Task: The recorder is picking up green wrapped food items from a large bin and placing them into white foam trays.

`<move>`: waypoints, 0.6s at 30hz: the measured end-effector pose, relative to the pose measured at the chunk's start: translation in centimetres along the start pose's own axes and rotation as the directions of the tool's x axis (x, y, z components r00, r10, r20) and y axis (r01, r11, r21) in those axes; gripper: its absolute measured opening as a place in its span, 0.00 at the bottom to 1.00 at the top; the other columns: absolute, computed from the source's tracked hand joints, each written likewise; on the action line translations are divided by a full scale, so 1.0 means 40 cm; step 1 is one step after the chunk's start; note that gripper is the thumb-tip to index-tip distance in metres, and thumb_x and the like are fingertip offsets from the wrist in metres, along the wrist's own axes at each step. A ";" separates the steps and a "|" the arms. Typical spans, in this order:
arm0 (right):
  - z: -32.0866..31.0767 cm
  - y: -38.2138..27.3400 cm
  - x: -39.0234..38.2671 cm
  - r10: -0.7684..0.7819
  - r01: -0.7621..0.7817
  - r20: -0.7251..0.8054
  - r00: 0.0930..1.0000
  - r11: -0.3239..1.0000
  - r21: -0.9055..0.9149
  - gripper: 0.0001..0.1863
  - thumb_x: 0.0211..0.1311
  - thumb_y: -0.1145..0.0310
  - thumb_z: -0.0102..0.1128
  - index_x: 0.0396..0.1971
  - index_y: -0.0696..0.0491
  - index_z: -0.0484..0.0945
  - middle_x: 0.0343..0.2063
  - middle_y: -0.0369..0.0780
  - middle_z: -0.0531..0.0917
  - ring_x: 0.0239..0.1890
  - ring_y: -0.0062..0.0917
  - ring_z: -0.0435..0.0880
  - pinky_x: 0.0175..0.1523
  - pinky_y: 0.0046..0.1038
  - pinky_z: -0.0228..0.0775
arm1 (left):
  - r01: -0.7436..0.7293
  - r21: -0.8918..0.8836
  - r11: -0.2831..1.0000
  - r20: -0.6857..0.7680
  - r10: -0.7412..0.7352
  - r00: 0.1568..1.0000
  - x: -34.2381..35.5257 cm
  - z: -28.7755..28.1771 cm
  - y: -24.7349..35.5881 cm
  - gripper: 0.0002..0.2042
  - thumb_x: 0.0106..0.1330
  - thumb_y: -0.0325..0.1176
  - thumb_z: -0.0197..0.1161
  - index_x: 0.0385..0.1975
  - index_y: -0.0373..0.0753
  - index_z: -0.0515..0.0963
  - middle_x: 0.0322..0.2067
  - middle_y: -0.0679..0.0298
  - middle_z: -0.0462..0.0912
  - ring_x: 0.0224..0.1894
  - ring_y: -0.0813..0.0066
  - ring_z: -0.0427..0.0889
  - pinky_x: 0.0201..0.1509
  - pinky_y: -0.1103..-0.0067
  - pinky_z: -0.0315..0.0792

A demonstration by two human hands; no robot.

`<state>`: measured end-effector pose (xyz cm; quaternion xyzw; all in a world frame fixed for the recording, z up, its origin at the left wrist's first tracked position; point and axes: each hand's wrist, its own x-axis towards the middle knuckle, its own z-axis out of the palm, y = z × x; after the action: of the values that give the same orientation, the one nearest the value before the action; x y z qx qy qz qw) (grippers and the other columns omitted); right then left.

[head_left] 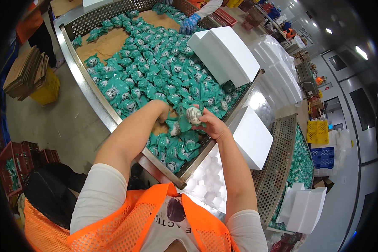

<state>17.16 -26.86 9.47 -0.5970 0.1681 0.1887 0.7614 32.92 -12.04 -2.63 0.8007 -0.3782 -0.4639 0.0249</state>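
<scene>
Item under examination: one round white ball with dark print, in clear teal film [194, 114], at the centre of the frame, held up above the heap of similar teal-wrapped balls [143, 80]. My right hand [214, 125] grips it from its right side, fingers curled around the ball, its printed face exposed. My left hand [160, 110] sits to the left of it, bent at the wrist and low over the heap; its fingertips are hidden behind the hand, so I cannot tell whether they are open or closed on anything. Critical relation: the ball lies directly right of my left hand and apart from its visible part, with teal film between; the right hand is the nearer, being in contact. The ball being round, I record no long axis. Surroundings: the perforated metal tray [83, 93] bounds the heap; a white foam box [233, 54] rests at its upper right edge, and another white foam box [253, 138] stands right of my right forearm. A co-worker's blue glove [190, 24] touches the heap at top centre.
</scene>
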 end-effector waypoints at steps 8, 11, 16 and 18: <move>-0.040 0.012 -0.021 -0.111 0.109 0.002 0.994 0.979 0.175 0.21 0.54 0.65 0.50 0.49 0.52 0.63 0.42 0.37 0.72 0.41 0.24 0.72 0.41 0.34 0.70 | -0.088 0.138 0.987 -0.220 0.117 0.968 -0.122 -0.068 0.024 0.24 0.47 0.32 0.59 0.48 0.39 0.69 0.44 0.56 0.74 0.44 0.62 0.75 0.42 0.72 0.70; -0.030 -0.016 -0.086 -0.145 0.155 -0.076 0.987 0.978 0.141 0.22 0.54 0.65 0.50 0.50 0.52 0.62 0.43 0.39 0.72 0.40 0.27 0.74 0.41 0.37 0.72 | -0.183 -0.058 0.981 -0.744 0.079 0.663 -0.172 -0.089 -0.021 0.28 0.47 0.37 0.61 0.52 0.41 0.64 0.46 0.56 0.71 0.48 0.63 0.71 0.47 0.72 0.67; -0.086 -0.013 -0.318 -0.371 0.372 -0.076 0.926 0.854 0.364 0.30 0.52 0.66 0.52 0.56 0.53 0.55 0.46 0.40 0.70 0.45 0.27 0.73 0.43 0.32 0.72 | -0.675 -0.725 0.137 -0.689 -0.146 0.710 -0.282 -0.099 0.097 0.29 0.53 0.37 0.60 0.56 0.42 0.57 0.44 0.65 0.71 0.44 0.71 0.71 0.44 0.74 0.67; -0.132 0.032 -0.456 -0.359 0.390 -0.163 0.919 0.884 0.256 0.31 0.51 0.68 0.53 0.56 0.53 0.54 0.46 0.40 0.70 0.44 0.26 0.72 0.43 0.31 0.71 | -0.649 -0.755 0.096 -0.637 0.126 0.760 -0.348 -0.087 0.170 0.30 0.54 0.37 0.60 0.56 0.40 0.56 0.46 0.65 0.69 0.48 0.73 0.68 0.45 0.73 0.66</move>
<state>0.48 -33.30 15.93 -0.5123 0.1169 -0.0216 0.8505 27.67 -9.24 12.09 0.5475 -0.1967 -0.3844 0.7168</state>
